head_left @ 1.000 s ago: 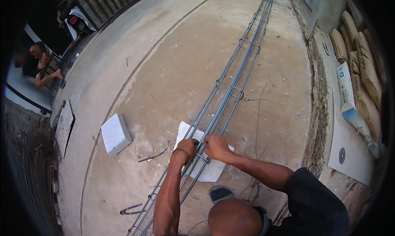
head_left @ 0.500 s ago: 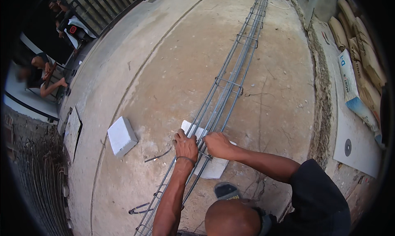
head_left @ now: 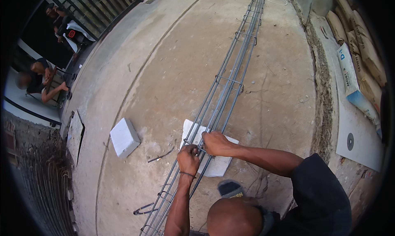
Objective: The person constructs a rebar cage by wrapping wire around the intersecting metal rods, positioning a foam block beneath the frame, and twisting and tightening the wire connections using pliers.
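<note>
A long cage of steel rebar with square stirrups runs from the bottom of the head view away to the far top. Under it, below my hands, lies a flat white block. My left hand is closed at the left bars, its fingertips pinched beside a stirrup. Whatever sits in that pinch is too small to name. My right hand is closed over the right side of the same spot, fingers curled inward and mostly hidden. Both hands nearly meet at the stirrup.
Left of the cage rest another white block and a short dark rod. A sandal is near the cage. Bundled rods stand lower left; sacks are stacked right. Two people sit at far left.
My left hand has shifted slightly down and right, and its fingers have gone from lying across the bars to a pinch. My right hand has stayed nearly in place.
</note>
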Motion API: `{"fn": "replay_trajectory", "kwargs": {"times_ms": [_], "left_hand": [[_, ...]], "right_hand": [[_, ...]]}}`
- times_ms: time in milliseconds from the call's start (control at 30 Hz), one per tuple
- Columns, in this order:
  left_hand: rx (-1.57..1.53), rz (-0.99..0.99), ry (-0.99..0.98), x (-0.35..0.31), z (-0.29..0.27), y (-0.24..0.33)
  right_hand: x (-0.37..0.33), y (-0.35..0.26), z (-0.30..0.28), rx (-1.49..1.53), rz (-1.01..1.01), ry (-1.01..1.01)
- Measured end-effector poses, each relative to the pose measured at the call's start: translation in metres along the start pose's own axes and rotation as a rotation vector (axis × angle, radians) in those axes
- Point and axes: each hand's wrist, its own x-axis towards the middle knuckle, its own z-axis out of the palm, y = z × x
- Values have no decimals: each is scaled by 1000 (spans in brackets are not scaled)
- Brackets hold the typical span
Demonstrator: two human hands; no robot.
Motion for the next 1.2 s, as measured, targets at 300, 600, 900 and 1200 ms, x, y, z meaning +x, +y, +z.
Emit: {"fn": "replay_trajectory", "kwargs": {"times_ms": [300,600,900,1200], "left_hand": [[-172,-99,-59,2,-17,5],[-60,153,37,-35,-8,1],[133,453,113,-61,2,-12],[-85,272,75,-54,-7,-30]], "right_hand": [[16,9,1,105,197,-192],[18,-22,-25,18,105,-230],[32,-10,-20,-111,-332,-208],[34,-22,-27,-300,-362,-380]]}}
